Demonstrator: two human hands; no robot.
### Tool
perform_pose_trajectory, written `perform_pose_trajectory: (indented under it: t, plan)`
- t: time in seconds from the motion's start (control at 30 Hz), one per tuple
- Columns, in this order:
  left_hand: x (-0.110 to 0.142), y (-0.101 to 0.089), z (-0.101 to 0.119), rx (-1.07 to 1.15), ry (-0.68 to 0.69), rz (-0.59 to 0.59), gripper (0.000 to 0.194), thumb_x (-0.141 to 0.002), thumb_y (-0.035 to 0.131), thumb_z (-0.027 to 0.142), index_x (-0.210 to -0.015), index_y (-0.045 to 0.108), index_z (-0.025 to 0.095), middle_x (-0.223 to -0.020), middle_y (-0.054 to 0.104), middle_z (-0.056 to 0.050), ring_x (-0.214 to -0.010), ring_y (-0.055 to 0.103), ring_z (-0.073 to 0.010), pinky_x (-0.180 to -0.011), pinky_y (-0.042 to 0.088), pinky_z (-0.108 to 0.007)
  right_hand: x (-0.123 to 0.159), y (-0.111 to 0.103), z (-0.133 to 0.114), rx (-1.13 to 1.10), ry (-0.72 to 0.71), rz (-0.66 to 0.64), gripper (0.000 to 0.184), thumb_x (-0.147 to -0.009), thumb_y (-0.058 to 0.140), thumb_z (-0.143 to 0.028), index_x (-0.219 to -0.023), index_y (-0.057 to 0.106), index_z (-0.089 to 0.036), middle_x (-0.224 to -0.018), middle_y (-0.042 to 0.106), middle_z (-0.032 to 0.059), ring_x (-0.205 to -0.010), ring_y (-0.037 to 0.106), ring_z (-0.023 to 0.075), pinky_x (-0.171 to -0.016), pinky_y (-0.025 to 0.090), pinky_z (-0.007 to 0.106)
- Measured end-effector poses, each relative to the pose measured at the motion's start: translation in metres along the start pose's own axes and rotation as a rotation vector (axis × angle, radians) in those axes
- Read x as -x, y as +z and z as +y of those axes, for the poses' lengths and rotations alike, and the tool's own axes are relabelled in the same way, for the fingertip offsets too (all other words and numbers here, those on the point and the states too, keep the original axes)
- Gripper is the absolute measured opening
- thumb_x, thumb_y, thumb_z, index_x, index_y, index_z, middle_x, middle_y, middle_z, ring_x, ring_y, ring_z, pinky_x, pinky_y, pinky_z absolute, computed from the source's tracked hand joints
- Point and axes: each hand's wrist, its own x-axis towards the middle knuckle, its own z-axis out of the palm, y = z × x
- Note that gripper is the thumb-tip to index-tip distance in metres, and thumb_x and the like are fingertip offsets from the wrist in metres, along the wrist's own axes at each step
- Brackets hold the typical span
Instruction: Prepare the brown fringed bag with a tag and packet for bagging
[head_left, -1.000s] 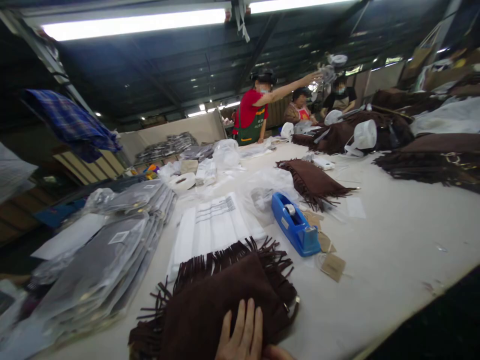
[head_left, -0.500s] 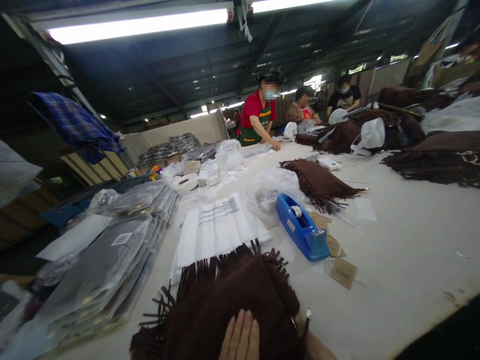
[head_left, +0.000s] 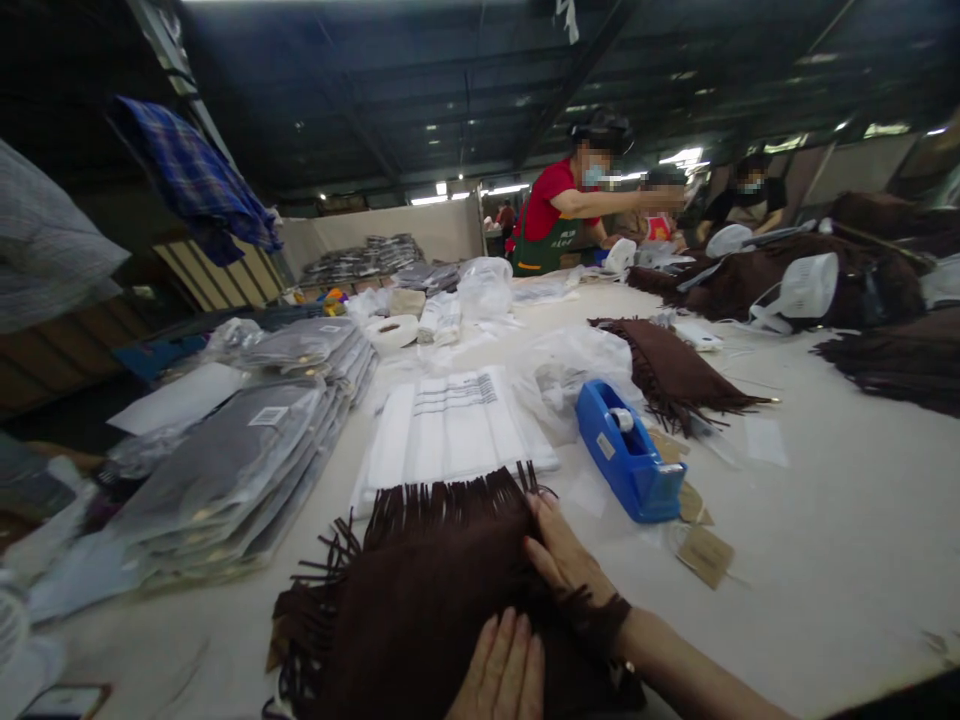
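A dark brown fringed bag (head_left: 420,600), suede-like, lies on the table directly in front of me, its fringe spread along the far and left edges. My left hand (head_left: 504,668) rests flat on its lower part, fingers stretched out side by side. At the bag's far right corner, my right hand (head_left: 566,550) touches the fringe and edge, thumb and fingers apart. A brown strip with a small metal end crosses my right wrist. Just beyond the bag lies a stack of white printed plastic bags (head_left: 450,430). To the right stands a blue tape dispenser (head_left: 626,455).
Grey items in clear plastic (head_left: 247,470) are stacked at left. Brown tags (head_left: 705,555) lie by the dispenser. Another fringed brown piece (head_left: 675,370) and a white fan (head_left: 806,287) are farther right. A person in red (head_left: 555,215) works across the table; others sit behind.
My right hand, hidden behind the bag's right side before, now shows on its far right corner. My left hand stays flat on the bag. The person in red has raised an arm sideways.
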Motion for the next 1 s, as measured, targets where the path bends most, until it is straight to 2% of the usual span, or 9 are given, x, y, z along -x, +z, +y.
perform_pose_trajectory:
  t: [0.13, 0.37, 0.47, 0.57, 0.63, 0.73, 0.8, 0.9, 1.0]
  plan:
    - [0.003, 0.005, 0.007, 0.04, -0.05, 0.053, 0.037, -0.088, 0.026, 0.0, -0.08, 0.061, 0.011, -0.071, 0.067, -0.002, -0.072, 0.068, -0.0155, -0.112, 0.025, -0.043, -0.003, 0.011, -0.023, 0.126, -0.049, -0.067, 0.049, -0.088, 0.048, -0.029, -0.131, 0.044, -0.006, -0.14, 0.037, 0.0209, -0.133, 0.025, 0.0335, -0.11, 0.016, 0.057]
    - [0.002, 0.0, 0.009, 0.168, -0.086, 0.062, 0.033, -0.089, 0.034, 0.003, -0.08, 0.063, 0.014, -0.071, 0.067, 0.002, -0.07, 0.067, -0.0113, -0.111, 0.027, -0.034, -0.017, 0.036, -0.067, 0.137, 0.003, -0.067, 0.042, -0.092, 0.037, -0.029, -0.118, 0.055, -0.001, -0.124, 0.054, 0.0234, -0.122, 0.044, 0.0335, -0.109, 0.017, 0.058]
    - [0.002, -0.006, 0.005, 0.244, -0.083, -0.014, 0.032, -0.09, 0.034, 0.004, -0.087, 0.065, 0.014, -0.078, 0.069, -0.001, -0.078, 0.067, -0.0132, -0.103, 0.041, -0.031, -0.026, 0.036, -0.081, 0.045, 0.014, -0.075, 0.034, -0.092, 0.037, -0.027, -0.109, 0.061, -0.009, -0.113, 0.062, 0.0165, -0.113, 0.052, 0.0281, -0.109, 0.018, 0.056]
    - [0.002, -0.012, 0.0, 0.271, -0.037, -0.08, 0.032, -0.089, 0.034, 0.003, -0.094, 0.065, 0.011, -0.085, 0.068, -0.005, -0.088, 0.066, -0.0185, -0.089, 0.053, -0.031, -0.034, 0.013, -0.087, -0.119, -0.024, -0.138, 0.033, -0.095, 0.033, -0.032, -0.109, 0.06, -0.02, -0.108, 0.066, 0.0044, -0.105, 0.058, 0.0167, -0.105, 0.034, 0.041]
    - [0.002, -0.015, -0.002, 0.272, -0.028, -0.085, 0.032, -0.089, 0.033, 0.002, -0.094, 0.064, 0.01, -0.087, 0.068, -0.006, -0.09, 0.065, -0.0216, -0.084, 0.056, -0.032, -0.036, -0.017, -0.083, -0.209, -0.02, -0.139, 0.04, -0.096, 0.027, -0.037, -0.114, 0.057, -0.02, -0.113, 0.064, 0.0032, -0.105, 0.058, 0.0131, -0.097, 0.043, 0.031]
    - [0.0, -0.017, -0.002, 0.277, -0.045, -0.097, 0.031, -0.09, 0.034, 0.004, -0.095, 0.064, 0.01, -0.089, 0.067, -0.005, -0.092, 0.065, -0.0225, -0.083, 0.057, -0.032, -0.021, -0.066, -0.066, -0.243, 0.022, -0.109, 0.038, -0.094, 0.033, -0.038, -0.114, 0.057, -0.017, -0.113, 0.063, 0.007, -0.104, 0.058, 0.0158, -0.091, 0.047, 0.031]
    - [-0.002, -0.018, -0.002, 0.276, -0.057, -0.09, 0.03, -0.091, 0.034, 0.004, -0.095, 0.064, 0.01, -0.09, 0.067, -0.005, -0.094, 0.064, -0.0216, -0.088, 0.054, -0.032, 0.0, -0.091, -0.053, -0.197, 0.024, -0.172, 0.029, -0.088, 0.047, -0.032, -0.113, 0.058, -0.02, -0.11, 0.063, 0.0059, -0.1, 0.059, 0.0171, -0.086, 0.048, 0.031]
    - [-0.004, -0.02, -0.004, 0.281, -0.058, -0.056, 0.031, -0.091, 0.033, 0.004, -0.094, 0.064, 0.009, -0.091, 0.066, -0.006, -0.097, 0.063, -0.0203, -0.096, 0.049, -0.033, 0.037, -0.104, -0.037, -0.1, 0.018, -0.306, 0.037, -0.082, 0.054, -0.019, -0.118, 0.054, -0.023, -0.109, 0.061, 0.0061, -0.099, 0.057, 0.017, -0.084, 0.048, 0.03]
    - [-0.004, -0.022, -0.005, 0.292, -0.051, -0.078, 0.033, -0.092, 0.032, 0.005, -0.095, 0.064, 0.009, -0.093, 0.065, -0.007, -0.101, 0.061, -0.0215, -0.095, 0.05, -0.033, 0.064, -0.091, -0.03, -0.028, -0.006, -0.346, 0.042, -0.079, 0.048, -0.01, -0.119, 0.051, -0.021, -0.105, 0.059, 0.0079, -0.095, 0.057, 0.0166, -0.082, 0.049, 0.03]
